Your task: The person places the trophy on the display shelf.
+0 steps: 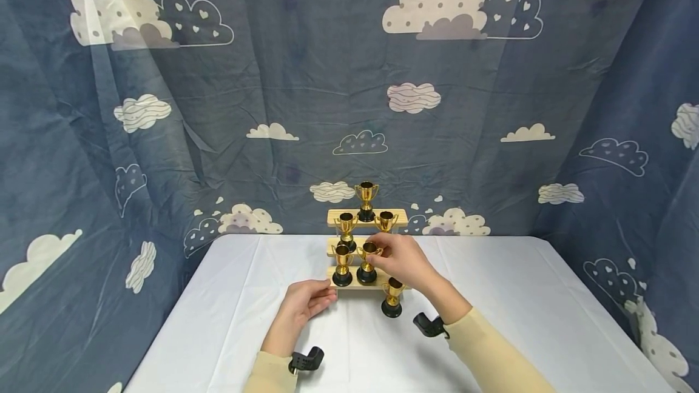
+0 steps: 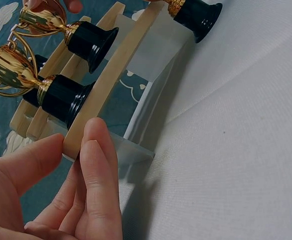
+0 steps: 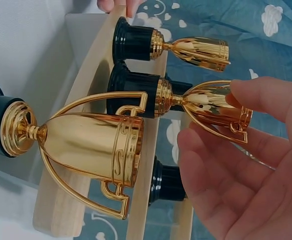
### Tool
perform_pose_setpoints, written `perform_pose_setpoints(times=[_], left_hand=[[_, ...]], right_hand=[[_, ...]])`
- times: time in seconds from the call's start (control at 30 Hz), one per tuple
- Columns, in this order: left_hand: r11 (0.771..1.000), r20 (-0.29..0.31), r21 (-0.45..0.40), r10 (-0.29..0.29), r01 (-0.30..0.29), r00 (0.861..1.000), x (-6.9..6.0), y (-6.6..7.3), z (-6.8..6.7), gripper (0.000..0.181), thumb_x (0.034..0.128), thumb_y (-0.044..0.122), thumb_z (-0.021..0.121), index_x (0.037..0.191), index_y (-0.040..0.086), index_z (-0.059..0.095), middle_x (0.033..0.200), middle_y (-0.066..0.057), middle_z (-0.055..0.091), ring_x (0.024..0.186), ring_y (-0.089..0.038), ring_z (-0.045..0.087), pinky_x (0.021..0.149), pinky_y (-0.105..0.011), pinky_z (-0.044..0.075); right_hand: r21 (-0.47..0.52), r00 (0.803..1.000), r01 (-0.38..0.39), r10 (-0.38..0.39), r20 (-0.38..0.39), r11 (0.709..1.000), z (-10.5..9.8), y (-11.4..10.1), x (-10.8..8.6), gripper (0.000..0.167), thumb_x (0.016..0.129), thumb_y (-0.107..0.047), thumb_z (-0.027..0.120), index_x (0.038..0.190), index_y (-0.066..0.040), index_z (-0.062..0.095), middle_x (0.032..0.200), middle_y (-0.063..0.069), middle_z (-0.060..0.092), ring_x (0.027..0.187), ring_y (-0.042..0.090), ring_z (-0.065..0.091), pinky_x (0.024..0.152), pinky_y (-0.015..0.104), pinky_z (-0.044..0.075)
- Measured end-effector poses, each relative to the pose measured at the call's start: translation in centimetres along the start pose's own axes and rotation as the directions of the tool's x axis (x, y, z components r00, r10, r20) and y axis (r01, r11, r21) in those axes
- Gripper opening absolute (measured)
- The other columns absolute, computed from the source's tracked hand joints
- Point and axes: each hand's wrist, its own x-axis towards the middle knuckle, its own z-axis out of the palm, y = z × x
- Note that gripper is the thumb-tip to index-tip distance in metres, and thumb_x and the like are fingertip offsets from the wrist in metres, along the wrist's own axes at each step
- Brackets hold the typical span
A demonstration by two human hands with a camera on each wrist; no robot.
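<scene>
My right hand [image 1: 403,259] pinches the cup of a gold trophy [image 3: 210,105] with a black base, thumb on one side and fingers on the other. Its base is on the lowest board of a wooden tiered stand [image 1: 355,286]. The left end of that board is held between the thumb and fingers of my left hand [image 1: 303,305]. Just left of the gripped trophy, another trophy [image 1: 342,267] is upright on the same board. A further trophy [image 1: 392,299] stands on the white table, in front of the stand's right end.
On the middle board are two trophies, one at left [image 1: 346,226] and one at right [image 1: 386,221], the latter partly hidden by my right hand. One trophy [image 1: 366,199] tops the stand. Behind the white table [image 1: 262,302] hangs a blue cloud-patterned cloth [image 1: 306,96].
</scene>
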Motion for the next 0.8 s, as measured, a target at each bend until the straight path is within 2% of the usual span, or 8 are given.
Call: perform_pose_setpoints(times=[0.33, 0.53, 0.8], left_hand=[[1.0, -0.007, -0.002, -0.003, 0.003, 1.0, 0.31, -0.01, 0.01, 0.028, 0.0892, 0.005, 0.072, 0.11, -0.013, 0.066, 0.083, -0.016, 0.074, 0.075, -0.021, 0.074, 0.07, -0.027, 0.062], [1.0, -0.009, -0.021, -0.012, 0.012, 1.0, 0.47, -0.04, -0.09, 0.025, 0.0882, 0.006, 0.074, 0.107, -0.011, 0.069, 0.081, -0.014, 0.074, 0.073, -0.021, 0.075, 0.068, -0.026, 0.062], [1.0, -0.012, -0.017, -0.02, 0.02, 1.0, 0.46, -0.04, -0.12, 0.028, 0.0885, 0.006, 0.074, 0.109, -0.011, 0.068, 0.081, -0.014, 0.074, 0.074, -0.021, 0.075, 0.068, -0.025, 0.061]], right_hand=[[-0.021, 1.0, -0.003, 0.003, -0.003, 1.0, 0.17, 0.02, 0.23, 0.037, 0.088, -0.03, 0.079, 0.123, -0.019, 0.071, 0.091, -0.01, 0.069, 0.071, 0.006, 0.059, 0.064, 0.032, 0.051], [-0.018, 1.0, -0.021, 0.021, 0.007, 1.0, 0.47, 0.14, 0.31, 0.036, 0.088, -0.03, 0.079, 0.122, -0.02, 0.072, 0.1, -0.007, 0.07, 0.074, 0.005, 0.06, 0.068, 0.032, 0.053], [-0.015, 1.0, -0.027, 0.027, 0.014, 1.0, 0.58, 0.2, 0.28, 0.034, 0.088, -0.029, 0.078, 0.121, -0.02, 0.072, 0.103, -0.004, 0.071, 0.074, 0.005, 0.059, 0.068, 0.032, 0.052]])
